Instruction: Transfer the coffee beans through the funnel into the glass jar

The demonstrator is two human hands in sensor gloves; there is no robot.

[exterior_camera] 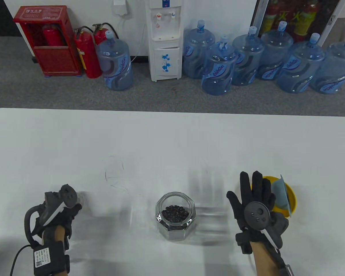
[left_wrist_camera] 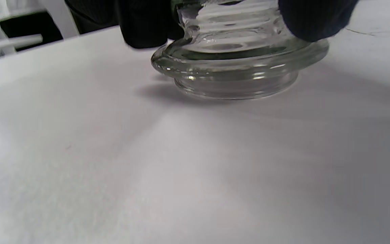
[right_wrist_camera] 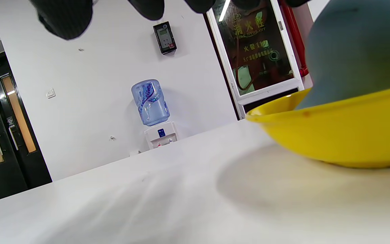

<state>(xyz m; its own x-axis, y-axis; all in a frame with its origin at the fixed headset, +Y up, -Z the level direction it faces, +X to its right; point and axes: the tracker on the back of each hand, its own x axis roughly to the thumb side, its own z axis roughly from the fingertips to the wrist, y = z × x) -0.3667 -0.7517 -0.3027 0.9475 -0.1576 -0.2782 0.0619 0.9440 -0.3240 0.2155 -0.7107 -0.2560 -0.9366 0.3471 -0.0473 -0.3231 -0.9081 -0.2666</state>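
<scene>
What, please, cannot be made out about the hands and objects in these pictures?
- Clear glass lid: top cut off by the left wrist view's edge and black fingers; in the table view the left hand hides it.
- Yellow bowl: contents hidden by the right hand and grey-blue funnel.
- Funnel's spout: unseen.

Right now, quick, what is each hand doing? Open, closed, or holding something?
Left hand: fingers grip the glass lid, which rests on the table.
Right hand: open, fingers spread, holding nothing, beside the yellow bowl.

Office (water dispenser [exterior_camera: 164, 40], extinguishers [exterior_camera: 87, 53])
</scene>
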